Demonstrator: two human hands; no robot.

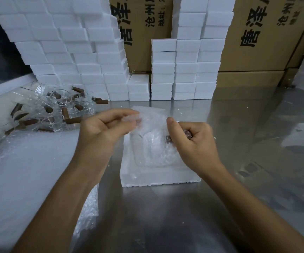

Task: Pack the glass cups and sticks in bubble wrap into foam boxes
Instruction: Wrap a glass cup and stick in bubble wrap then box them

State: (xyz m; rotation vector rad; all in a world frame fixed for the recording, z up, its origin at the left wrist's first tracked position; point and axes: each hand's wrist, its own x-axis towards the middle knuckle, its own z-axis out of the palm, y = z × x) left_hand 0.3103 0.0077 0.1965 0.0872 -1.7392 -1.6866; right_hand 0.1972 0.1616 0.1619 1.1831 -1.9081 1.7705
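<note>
An open white foam box lies on the steel table in front of me. A bubble-wrap bundle sits in its hollow, its upper edge raised. My left hand pinches that raised edge of the bubble wrap at the upper left. My right hand grips a brown stick at the right side of the bundle, and most of the stick is hidden by my fingers and the wrap. Whether a glass cup is inside the wrap I cannot tell.
Loose glass cups and brown sticks lie heaped at the left. A stack of bubble-wrap sheets covers the near left of the table. Stacked foam boxes and cardboard cartons line the back.
</note>
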